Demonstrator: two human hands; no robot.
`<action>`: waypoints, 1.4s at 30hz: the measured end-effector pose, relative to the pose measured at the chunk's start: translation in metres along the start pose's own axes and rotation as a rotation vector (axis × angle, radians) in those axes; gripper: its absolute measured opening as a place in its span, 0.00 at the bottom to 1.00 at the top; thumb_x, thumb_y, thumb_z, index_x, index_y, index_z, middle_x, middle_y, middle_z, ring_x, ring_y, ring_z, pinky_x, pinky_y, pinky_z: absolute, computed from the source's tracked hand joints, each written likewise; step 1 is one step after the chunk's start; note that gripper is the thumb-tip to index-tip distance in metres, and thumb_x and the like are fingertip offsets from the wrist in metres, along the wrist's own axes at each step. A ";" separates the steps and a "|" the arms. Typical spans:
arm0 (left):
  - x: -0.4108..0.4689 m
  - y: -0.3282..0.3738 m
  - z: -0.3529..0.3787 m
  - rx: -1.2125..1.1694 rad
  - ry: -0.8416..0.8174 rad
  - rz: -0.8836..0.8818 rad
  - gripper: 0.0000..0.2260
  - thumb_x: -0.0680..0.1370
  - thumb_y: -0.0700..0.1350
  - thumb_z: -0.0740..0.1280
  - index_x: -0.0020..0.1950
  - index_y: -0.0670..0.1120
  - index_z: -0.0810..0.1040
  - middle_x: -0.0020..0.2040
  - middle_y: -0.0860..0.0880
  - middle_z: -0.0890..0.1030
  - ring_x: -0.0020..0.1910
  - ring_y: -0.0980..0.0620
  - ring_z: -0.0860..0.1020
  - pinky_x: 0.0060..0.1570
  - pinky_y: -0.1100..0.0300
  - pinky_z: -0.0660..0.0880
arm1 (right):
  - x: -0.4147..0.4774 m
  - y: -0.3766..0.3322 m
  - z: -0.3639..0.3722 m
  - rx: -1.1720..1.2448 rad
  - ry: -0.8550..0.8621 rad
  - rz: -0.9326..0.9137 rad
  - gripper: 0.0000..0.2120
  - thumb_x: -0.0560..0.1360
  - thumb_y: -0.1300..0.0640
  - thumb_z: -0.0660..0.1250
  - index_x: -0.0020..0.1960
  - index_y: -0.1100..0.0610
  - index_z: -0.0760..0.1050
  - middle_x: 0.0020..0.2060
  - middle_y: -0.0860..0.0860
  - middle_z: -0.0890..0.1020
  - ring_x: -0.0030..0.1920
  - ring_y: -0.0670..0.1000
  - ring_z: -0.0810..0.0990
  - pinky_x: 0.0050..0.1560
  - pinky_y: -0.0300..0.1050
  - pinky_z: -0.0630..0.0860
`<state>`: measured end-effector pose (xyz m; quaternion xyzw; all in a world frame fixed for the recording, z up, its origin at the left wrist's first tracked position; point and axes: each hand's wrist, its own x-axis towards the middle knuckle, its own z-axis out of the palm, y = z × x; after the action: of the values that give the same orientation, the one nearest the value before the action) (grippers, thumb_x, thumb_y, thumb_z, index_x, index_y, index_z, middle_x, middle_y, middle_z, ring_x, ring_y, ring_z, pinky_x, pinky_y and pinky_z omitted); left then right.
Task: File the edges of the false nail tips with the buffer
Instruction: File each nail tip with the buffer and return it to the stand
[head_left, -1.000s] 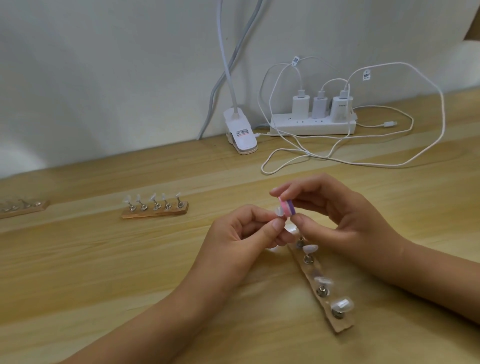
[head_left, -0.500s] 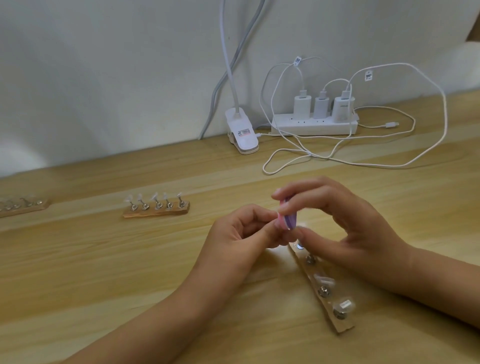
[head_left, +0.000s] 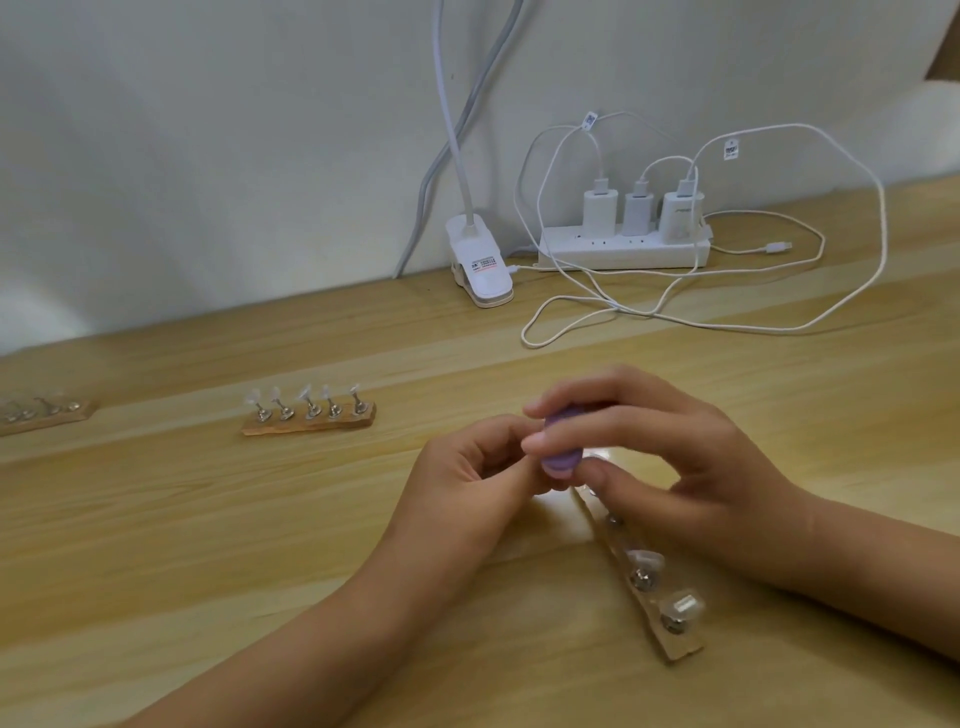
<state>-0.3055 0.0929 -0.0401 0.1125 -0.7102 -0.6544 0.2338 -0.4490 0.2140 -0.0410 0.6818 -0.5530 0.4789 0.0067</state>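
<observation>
The right hand (head_left: 675, 467) pinched the purple buffer (head_left: 558, 460) above the middle of the worktop (head_left: 208, 545), its pink edge turned away since a second earlier (a filing stroke apparently in progress). The left hand (head_left: 462, 483) curled its fingers against it, but the buffer hid whether they gripped one of the false nail tips (head_left: 645, 560) from the strip (head_left: 680, 647) nearby.

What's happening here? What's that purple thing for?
A person is filing false nails. The right hand pinches a small purple buffer, and the left hand has its fingertips pinched right against it; what they hold is hidden. Below the right hand lies a wooden strip with nail tips on little metal stands. A second strip sits farther left, untouched.
</observation>
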 end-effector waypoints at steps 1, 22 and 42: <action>0.000 0.000 0.000 0.012 -0.005 -0.006 0.05 0.74 0.44 0.70 0.44 0.48 0.85 0.37 0.51 0.84 0.38 0.59 0.81 0.42 0.70 0.74 | 0.000 0.001 0.000 0.006 0.012 0.026 0.10 0.77 0.62 0.66 0.57 0.58 0.81 0.57 0.52 0.79 0.60 0.48 0.78 0.61 0.40 0.73; -0.001 0.001 0.001 0.062 0.013 -0.040 0.07 0.70 0.49 0.72 0.45 0.50 0.85 0.38 0.51 0.85 0.39 0.58 0.83 0.41 0.70 0.75 | 0.001 0.002 -0.005 0.189 0.084 0.189 0.10 0.78 0.58 0.64 0.54 0.59 0.82 0.54 0.52 0.81 0.59 0.51 0.80 0.60 0.43 0.75; -0.001 0.002 -0.003 -0.060 -0.023 -0.072 0.07 0.73 0.47 0.70 0.49 0.49 0.85 0.41 0.47 0.86 0.44 0.56 0.83 0.45 0.68 0.76 | 0.005 0.012 -0.010 -0.042 0.124 0.128 0.12 0.76 0.60 0.67 0.58 0.57 0.80 0.51 0.52 0.77 0.55 0.46 0.77 0.57 0.33 0.71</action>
<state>-0.3032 0.0911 -0.0386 0.1234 -0.6884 -0.6847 0.2051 -0.4647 0.2112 -0.0387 0.6138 -0.6040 0.5078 0.0246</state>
